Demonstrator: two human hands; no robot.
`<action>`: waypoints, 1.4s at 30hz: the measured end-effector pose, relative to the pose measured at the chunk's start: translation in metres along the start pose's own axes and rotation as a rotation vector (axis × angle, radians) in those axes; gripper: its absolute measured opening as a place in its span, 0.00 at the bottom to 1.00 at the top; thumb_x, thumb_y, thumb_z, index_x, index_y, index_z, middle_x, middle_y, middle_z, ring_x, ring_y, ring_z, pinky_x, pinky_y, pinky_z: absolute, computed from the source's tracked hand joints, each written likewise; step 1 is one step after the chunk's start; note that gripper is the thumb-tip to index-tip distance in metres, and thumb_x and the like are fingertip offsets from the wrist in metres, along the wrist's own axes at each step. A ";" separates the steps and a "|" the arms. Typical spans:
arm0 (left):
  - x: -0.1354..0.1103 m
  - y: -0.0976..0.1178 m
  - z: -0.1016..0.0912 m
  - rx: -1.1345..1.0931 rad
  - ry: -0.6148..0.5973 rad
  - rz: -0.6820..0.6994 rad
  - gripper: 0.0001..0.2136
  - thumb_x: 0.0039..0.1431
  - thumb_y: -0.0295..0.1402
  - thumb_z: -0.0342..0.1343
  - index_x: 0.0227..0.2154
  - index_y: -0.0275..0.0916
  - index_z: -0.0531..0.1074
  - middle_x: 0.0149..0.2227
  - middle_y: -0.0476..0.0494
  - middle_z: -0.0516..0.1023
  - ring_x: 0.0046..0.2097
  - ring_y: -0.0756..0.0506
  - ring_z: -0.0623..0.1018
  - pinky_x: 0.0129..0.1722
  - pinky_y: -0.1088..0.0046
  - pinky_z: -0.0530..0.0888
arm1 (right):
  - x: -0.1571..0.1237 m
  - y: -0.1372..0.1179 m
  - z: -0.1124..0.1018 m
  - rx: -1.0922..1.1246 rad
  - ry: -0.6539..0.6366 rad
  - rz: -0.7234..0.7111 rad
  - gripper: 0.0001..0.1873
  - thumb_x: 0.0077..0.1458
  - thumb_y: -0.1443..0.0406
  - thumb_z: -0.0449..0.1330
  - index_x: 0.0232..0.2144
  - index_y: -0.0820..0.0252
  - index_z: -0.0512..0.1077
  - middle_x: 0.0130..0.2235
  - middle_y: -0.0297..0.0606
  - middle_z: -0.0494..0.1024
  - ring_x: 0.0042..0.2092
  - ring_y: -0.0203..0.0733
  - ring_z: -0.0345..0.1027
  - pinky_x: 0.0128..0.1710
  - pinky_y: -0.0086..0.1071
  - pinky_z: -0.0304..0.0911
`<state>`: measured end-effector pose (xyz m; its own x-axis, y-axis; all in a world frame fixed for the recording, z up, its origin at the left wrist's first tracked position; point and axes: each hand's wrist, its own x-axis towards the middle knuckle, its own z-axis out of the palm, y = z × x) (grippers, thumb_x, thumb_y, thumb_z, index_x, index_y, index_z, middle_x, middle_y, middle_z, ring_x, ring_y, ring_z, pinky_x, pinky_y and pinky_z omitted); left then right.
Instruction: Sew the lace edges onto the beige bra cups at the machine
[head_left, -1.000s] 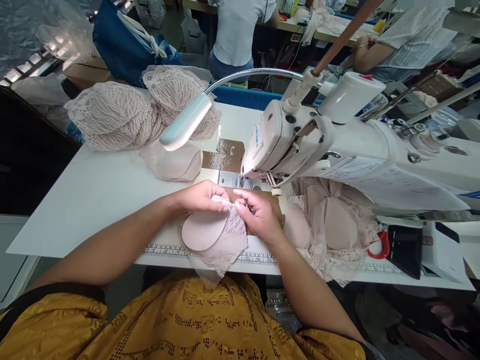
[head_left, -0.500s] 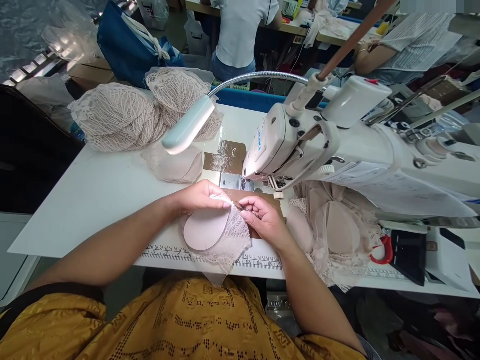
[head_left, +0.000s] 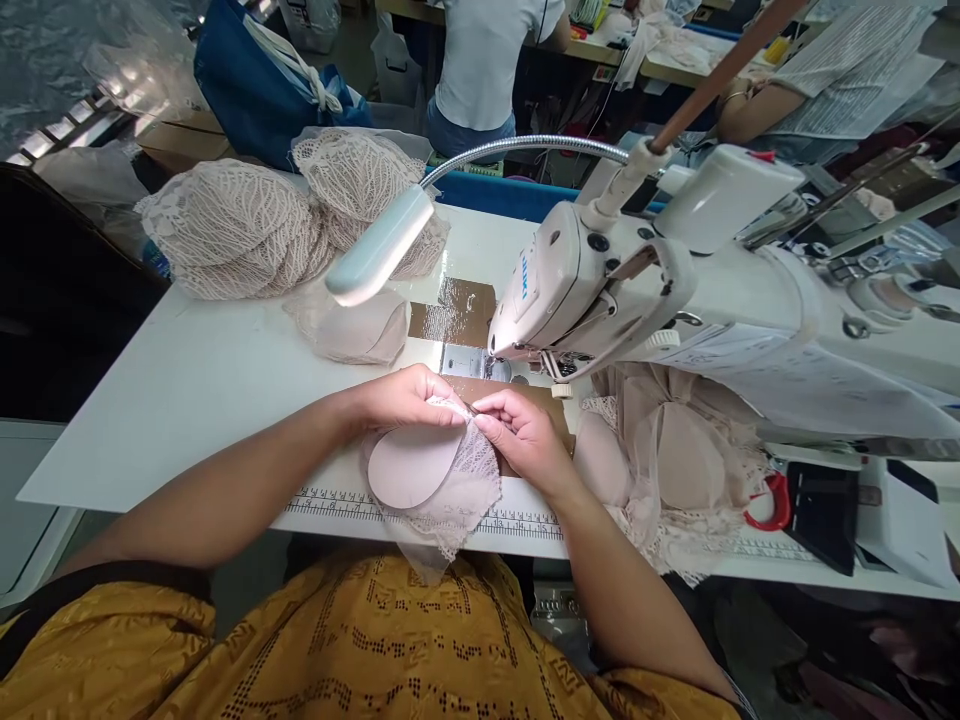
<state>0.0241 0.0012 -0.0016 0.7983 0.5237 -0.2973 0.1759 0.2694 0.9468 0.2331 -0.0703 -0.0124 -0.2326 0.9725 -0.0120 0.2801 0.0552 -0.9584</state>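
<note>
My left hand (head_left: 420, 396) is closed, pinching the upper edge of a pale pink lace bra cup (head_left: 414, 466) between thumb and fingers. The cup's smooth rounded pad faces up, and its lace border hangs over the table's front edge. My right hand (head_left: 523, 432) is closed on small dark thread snips (head_left: 472, 409), mostly hidden by the fingers. Their tips meet the lace edge right beside my left thumb. Both hands are just in front of the sewing machine (head_left: 540, 290) and its needle plate (head_left: 465, 361).
A lamp (head_left: 382, 245) on a bendable neck overhangs the white table (head_left: 150, 400). Stacked lace cups (head_left: 232, 230) lie at the back left, more lace pieces (head_left: 686, 460) at the right. A red-handled tool (head_left: 776, 503) rests near a black tray (head_left: 823, 510). Two people sit beyond.
My right hand has shifted slightly left, bringing the snips' tips closer to my left thumb, and its fingers now cover more of them. The lace cup stays in nearly the same place.
</note>
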 end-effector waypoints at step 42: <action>-0.072 0.037 -0.028 0.561 0.185 -0.153 0.13 0.53 0.41 0.61 0.35 0.37 0.78 0.30 0.47 0.75 0.31 0.50 0.72 0.29 0.78 0.65 | -0.006 -0.007 -0.011 -0.020 -0.077 0.087 0.05 0.51 0.62 0.57 0.27 0.57 0.67 0.27 0.30 0.65 0.29 0.36 0.57 0.28 0.29 0.54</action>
<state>-0.0431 -0.0040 0.0514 0.6358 0.6579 -0.4036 0.5974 -0.0883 0.7971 0.2426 -0.0742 -0.0022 -0.2776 0.9535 -0.1175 0.3206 -0.0234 -0.9469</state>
